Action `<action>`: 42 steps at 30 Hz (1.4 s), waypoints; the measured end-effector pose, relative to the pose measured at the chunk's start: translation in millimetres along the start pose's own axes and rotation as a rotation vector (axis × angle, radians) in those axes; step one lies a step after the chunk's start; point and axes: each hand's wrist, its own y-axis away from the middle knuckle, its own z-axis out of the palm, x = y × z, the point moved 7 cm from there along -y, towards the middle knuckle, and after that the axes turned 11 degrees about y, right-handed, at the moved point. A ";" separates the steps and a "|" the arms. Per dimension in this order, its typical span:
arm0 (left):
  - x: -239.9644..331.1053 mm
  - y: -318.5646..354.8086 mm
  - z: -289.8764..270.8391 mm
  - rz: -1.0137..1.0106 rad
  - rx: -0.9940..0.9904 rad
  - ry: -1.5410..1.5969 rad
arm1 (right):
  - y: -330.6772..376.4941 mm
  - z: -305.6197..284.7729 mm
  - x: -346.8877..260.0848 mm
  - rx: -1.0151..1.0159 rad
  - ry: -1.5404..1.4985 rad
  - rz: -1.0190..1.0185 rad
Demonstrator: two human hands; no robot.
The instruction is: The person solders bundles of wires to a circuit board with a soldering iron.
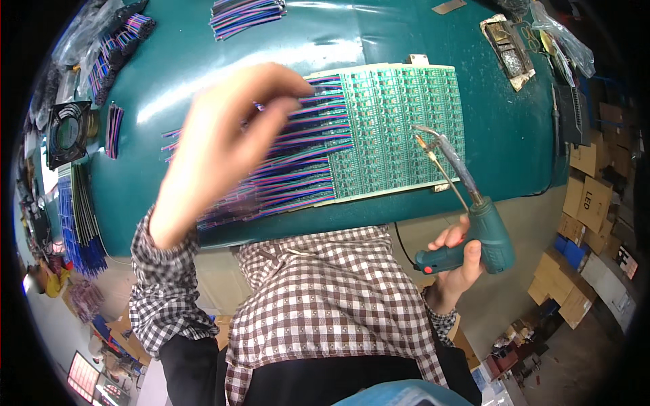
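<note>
My right hand (464,254) is wrapped round the grip of a green pistol-shaped soldering gun (489,233). A thin metal feed tube and a bent tip (423,130) reach from it over a panel of green circuit boards (399,128). Rows of blue, pink and black wires (305,159) lie across the panel's left part and run off to the left. Above these wires my left hand (233,125) is blurred by motion. Its thumb and forefinger are curved, with a small gap showing between their tips. Whether it holds a wire I cannot tell.
More wire bundles lie on the green table mat (305,47), one bundle (247,17) at the far edge. A small fan (68,134) stands at the left. A dirty metal tray (508,53) rests at the far right. Cardboard boxes (589,203) are stacked beyond the table's right end.
</note>
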 end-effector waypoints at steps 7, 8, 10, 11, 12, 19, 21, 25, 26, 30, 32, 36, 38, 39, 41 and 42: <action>4.7 34.8 64.0 0.147 -0.104 -0.051 | 8.4 -0.9 1.6 -0.037 -0.047 0.008; 5.6 38.2 67.2 0.186 -0.102 -0.171 | 9.3 -1.4 2.1 -0.034 -0.052 0.005; 5.3 42.2 73.5 0.225 -0.103 -0.286 | 10.5 -2.7 3.8 -0.026 -0.042 0.005; 8.5 43.7 76.6 0.275 -0.094 -0.360 | 10.4 -2.6 4.2 -0.026 -0.038 0.003; 11.2 46.1 79.4 0.325 -0.086 -0.433 | 10.4 -2.4 4.9 -0.027 -0.039 0.005; 15.6 53.4 85.9 0.518 0.028 -0.518 | 20.3 -1.2 4.2 -0.110 0.135 -0.066; 12.6 53.3 88.5 0.496 0.012 -0.514 | 21.9 2.7 3.1 -0.118 0.148 -0.076; 9.6 53.1 91.9 0.482 -0.002 -0.529 | 23.7 8.9 0.6 -0.155 0.154 -0.090; 9.3 53.4 91.7 0.481 -0.002 -0.528 | 23.7 8.8 1.8 -0.150 0.152 -0.077; 9.0 53.7 91.6 0.471 -0.006 -0.533 | 24.1 7.9 2.7 -0.158 0.142 -0.075; 8.7 53.7 90.9 0.469 0.004 -0.535 | 23.5 9.1 2.0 -0.175 0.138 -0.068; 6.5 47.4 74.8 0.299 0.036 -0.247 | 25.5 8.4 2.7 -0.164 0.114 -0.055; 6.6 43.1 66.6 0.194 0.041 -0.122 | 25.5 7.5 2.8 -0.155 0.107 -0.046; 7.8 42.0 66.7 0.181 0.013 -0.150 | 25.2 8.0 2.7 -0.156 0.107 -0.045; 6.7 40.9 67.7 0.167 -0.013 -0.179 | 24.1 8.5 2.1 -0.146 0.124 -0.047; 3.5 39.3 70.1 0.152 -0.048 -0.152 | 24.2 8.4 2.0 -0.147 0.124 -0.046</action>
